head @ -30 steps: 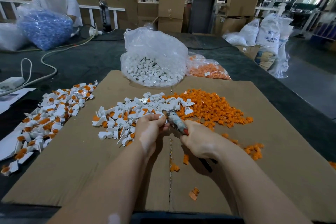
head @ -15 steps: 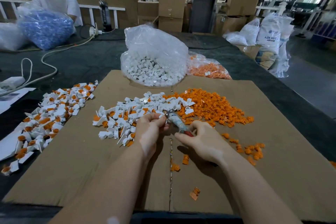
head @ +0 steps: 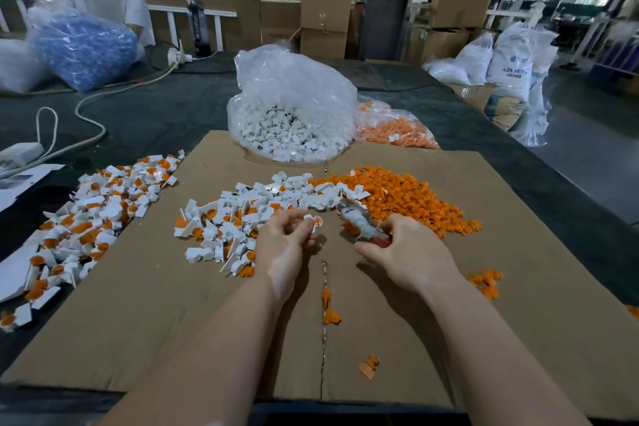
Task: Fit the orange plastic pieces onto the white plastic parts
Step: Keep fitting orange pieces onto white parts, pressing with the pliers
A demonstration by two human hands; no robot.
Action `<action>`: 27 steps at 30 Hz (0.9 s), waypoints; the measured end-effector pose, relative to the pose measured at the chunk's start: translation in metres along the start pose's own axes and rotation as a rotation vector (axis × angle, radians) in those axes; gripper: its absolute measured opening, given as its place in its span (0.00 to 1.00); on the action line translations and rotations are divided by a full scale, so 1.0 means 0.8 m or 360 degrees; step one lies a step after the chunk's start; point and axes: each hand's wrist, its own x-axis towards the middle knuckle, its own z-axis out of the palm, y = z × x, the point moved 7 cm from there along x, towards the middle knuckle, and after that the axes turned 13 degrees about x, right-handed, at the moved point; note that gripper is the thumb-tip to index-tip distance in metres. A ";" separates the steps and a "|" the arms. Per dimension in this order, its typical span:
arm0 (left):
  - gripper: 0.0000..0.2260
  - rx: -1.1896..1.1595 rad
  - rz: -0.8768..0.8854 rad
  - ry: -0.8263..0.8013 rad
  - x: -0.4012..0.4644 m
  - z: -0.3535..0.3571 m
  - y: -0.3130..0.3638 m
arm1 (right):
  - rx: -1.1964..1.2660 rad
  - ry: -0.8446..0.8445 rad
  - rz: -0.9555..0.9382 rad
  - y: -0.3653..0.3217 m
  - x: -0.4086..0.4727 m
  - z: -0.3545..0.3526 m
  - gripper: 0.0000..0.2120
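Note:
My left hand (head: 285, 245) pinches a small white plastic part (head: 313, 221) with an orange piece set in it, just in front of a heap of white parts (head: 249, 211). My right hand (head: 406, 254) grips a taped tool (head: 359, 223) with a red handle, its tip pointing up and left toward the loose orange pieces (head: 404, 199). The two hands are a short way apart over the cardboard sheet (head: 138, 304). A spread of fitted white-and-orange parts (head: 93, 214) lies at the left.
A clear bag of white parts (head: 290, 114) and a bag of orange pieces (head: 394, 130) stand at the cardboard's far edge. A few stray orange pieces (head: 485, 282) lie near my right arm. Cables (head: 90, 104) and a person with a blue bag (head: 81, 45) are at far left.
My hands have moved apart: the tool's tip has drawn away from the white part in my left hand. My right hand has shifted right and lowered toward the cardboard.

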 end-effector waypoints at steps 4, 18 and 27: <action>0.10 0.0349 0.0113 0.0019 0.002 -0.003 -0.001 | -0.0395 0.0290 0.0024 0.020 0.012 -0.002 0.27; 0.12 0.1025 0.0406 -0.0072 -0.003 0.004 0.007 | 0.0200 0.0528 -0.0711 -0.034 -0.009 0.032 0.10; 0.18 0.0858 0.0319 -0.0249 -0.008 0.008 0.001 | 0.0561 0.0463 -0.0693 -0.034 -0.011 0.044 0.04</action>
